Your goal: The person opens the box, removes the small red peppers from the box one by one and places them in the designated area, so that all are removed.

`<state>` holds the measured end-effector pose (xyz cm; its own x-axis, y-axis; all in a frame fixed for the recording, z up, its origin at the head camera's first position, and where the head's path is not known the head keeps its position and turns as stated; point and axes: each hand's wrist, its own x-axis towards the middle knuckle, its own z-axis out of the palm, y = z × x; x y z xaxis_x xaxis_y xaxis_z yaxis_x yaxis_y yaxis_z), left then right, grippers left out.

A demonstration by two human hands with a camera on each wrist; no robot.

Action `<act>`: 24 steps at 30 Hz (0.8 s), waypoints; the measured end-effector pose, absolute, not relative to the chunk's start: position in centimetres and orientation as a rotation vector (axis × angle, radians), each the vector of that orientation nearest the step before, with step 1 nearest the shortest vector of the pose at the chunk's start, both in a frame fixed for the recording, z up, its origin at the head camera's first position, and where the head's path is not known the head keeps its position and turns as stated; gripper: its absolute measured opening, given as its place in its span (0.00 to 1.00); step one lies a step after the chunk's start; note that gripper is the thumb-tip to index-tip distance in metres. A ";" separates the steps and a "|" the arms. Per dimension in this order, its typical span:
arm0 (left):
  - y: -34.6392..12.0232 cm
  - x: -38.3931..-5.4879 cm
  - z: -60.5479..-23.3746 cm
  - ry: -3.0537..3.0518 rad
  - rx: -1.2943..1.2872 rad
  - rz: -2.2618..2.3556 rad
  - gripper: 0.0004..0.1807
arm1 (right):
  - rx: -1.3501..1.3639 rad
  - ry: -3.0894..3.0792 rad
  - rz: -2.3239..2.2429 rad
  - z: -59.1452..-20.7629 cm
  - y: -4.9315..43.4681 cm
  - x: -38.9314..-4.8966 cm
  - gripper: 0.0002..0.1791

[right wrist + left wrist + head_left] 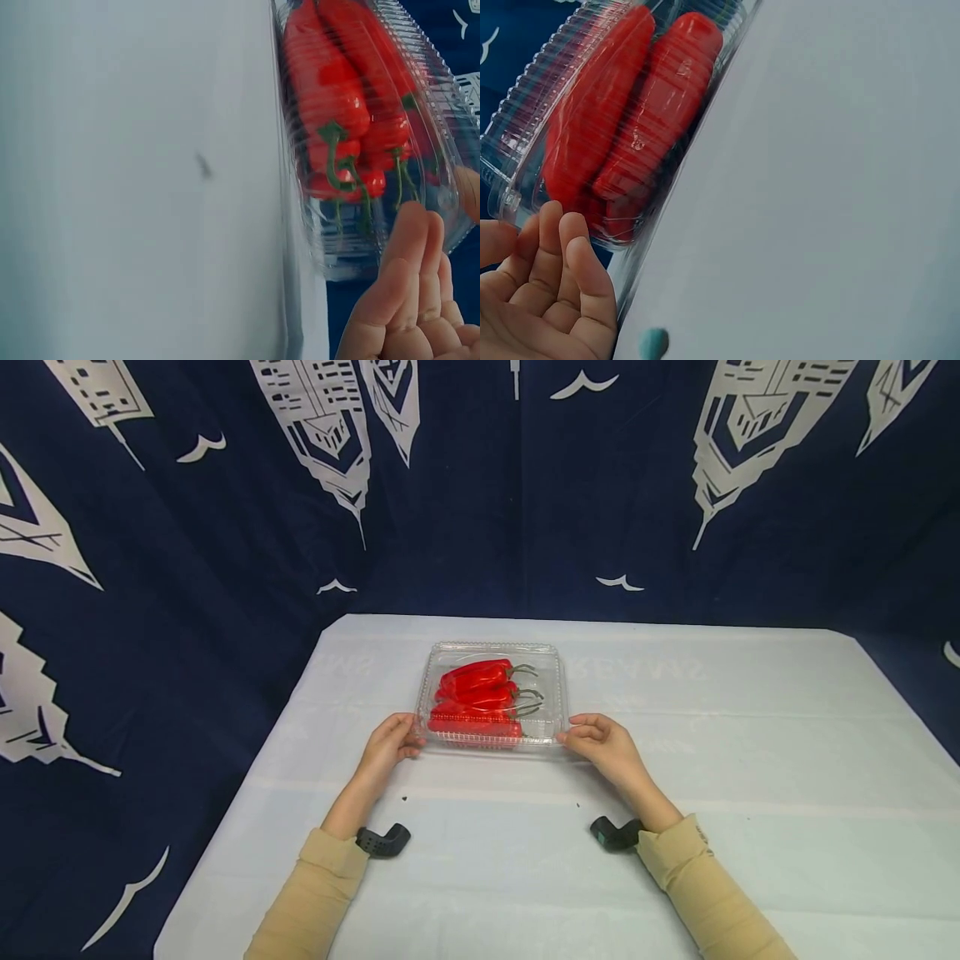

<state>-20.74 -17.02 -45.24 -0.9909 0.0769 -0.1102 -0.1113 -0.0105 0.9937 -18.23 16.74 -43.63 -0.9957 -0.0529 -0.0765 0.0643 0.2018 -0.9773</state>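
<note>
A clear plastic clamshell container (551, 693) with its lid down sits toward the far side of the white table. Several red peppers (480, 697) with green stems lie inside it, stems pointing right. My left hand (390, 743) pinches the near left corner of the container, thumb and fingers at its rim. At the opposite near corner, my right hand (603, 743) grips the edge the same way. The left wrist view shows the rounded pepper ends (622, 112) through the ribbed wall. Green stems (337, 157) appear close to the fingers in the right wrist view.
The white table (750, 777) stretches out on both sides of the container. Tiny dark specks (404, 798) lie on the cloth near the wrists. A dark blue curtain (525, 510) with white building prints hangs behind the table and down its left side.
</note>
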 end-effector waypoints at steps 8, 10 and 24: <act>-17.1 -21.0 -45.4 1.998 -0.020 2.213 0.12 | 0.125 2.247 -2.041 -43.7 16.2 -18.0 0.25; -17.3 -21.2 -45.4 1.962 -0.022 2.216 0.11 | 0.136 2.199 -2.088 -43.7 16.2 -18.0 0.25; -18.2 -21.7 -45.1 1.768 -0.036 2.251 0.07 | 0.144 2.107 -2.159 -44.2 16.1 -18.0 0.24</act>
